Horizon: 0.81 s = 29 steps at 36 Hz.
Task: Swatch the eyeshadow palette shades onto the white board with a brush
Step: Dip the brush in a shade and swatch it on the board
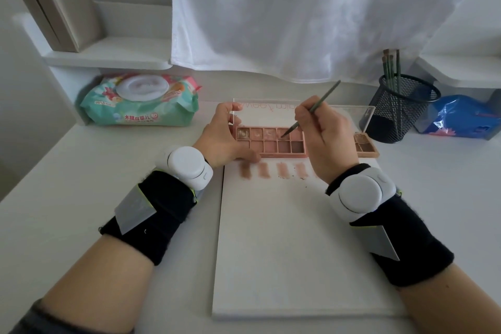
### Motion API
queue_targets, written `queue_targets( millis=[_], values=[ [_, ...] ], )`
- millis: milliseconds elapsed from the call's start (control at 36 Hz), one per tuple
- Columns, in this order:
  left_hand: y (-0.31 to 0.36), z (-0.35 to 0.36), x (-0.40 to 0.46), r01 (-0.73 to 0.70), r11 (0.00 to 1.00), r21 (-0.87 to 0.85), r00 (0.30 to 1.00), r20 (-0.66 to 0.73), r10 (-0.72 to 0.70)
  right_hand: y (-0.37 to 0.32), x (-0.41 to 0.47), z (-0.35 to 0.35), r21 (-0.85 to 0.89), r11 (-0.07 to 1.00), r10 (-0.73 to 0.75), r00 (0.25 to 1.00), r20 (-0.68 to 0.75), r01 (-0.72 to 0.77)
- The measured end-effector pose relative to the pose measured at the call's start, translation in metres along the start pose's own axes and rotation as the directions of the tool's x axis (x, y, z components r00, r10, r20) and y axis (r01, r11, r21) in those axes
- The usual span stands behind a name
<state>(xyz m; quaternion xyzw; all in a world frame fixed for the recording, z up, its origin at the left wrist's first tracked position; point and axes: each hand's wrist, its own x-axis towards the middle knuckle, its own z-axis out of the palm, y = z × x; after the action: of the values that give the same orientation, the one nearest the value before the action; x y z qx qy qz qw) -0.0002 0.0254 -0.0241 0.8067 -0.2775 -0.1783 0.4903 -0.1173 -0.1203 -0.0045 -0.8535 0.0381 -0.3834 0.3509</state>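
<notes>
A pink eyeshadow palette (271, 142) lies open at the far end of the white board (292, 238), its clear lid (271, 112) raised. My left hand (226, 135) grips the palette's left end, thumb on the lid's edge. My right hand (322, 138) pinches a thin green brush (314, 108). The brush tip sits in a top-row pan, fourth from the left. Several brownish-pink swatches (273, 170) line the board's top edge just below the palette.
A second palette (364, 145) with a clear lid lies right of my right hand. A black mesh cup (401, 108) of brushes and a blue bag (466, 116) stand at the right. A wet-wipes pack (141, 100) lies at the left, under a shelf.
</notes>
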Motion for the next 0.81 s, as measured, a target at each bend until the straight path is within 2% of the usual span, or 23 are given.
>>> queue_targets(
  millis=[167, 389, 528, 806],
  values=[
    [0.0004, 0.0005, -0.0008, 0.000, 1.000, -0.005, 1.000, -0.001, 0.000, 0.0015, -0.0012, 0.0011, 0.010, 1.000, -0.014, 0.997, 0.069, 0.013],
    [-0.0009, 0.0004, 0.0001, 0.000, 1.000, -0.006, 1.000, 0.004, 0.000, 0.0056, -0.0003, -0.0011, -0.083, 0.994, -0.069, 0.994, 0.091, 0.076],
    [-0.0014, 0.0008, 0.0007, 0.003, 1.000, -0.003, 1.000, -0.004, -0.003, 0.0034, 0.0009, -0.0041, -0.075, 0.993, -0.084, 0.996, 0.037, 0.087],
    [-0.0009, 0.0019, 0.0001, 0.011, 1.000, -0.002, 1.000, -0.010, -0.011, 0.0016, -0.0001, -0.0050, 0.002, 1.000, 0.010, 0.999, -0.032, -0.010]
  ],
)
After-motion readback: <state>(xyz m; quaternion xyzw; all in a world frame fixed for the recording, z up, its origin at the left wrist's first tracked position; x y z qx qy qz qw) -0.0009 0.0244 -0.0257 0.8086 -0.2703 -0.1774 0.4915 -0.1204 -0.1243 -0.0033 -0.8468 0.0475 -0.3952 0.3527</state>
